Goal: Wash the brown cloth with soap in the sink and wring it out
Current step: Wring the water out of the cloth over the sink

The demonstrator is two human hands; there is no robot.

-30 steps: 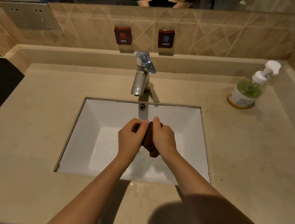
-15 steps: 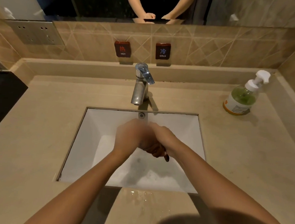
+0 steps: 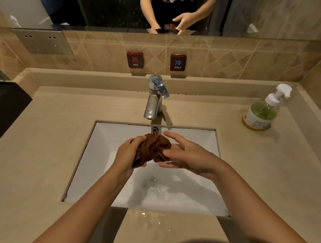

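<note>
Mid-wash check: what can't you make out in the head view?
Near end of the brown cloth: head view, hidden inside the left hand.
Whether the right hand palm touches the cloth: head view, hidden by the hand itself.
Label on the soap bottle: head view, too small to read.
The black object on the left: head view, cut by the frame edge.

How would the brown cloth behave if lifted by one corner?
Likely floppy: the brown cloth is bunched in soft folds in the left hand. Probably heavy for its size and dripping, given water in the sink below.
</note>
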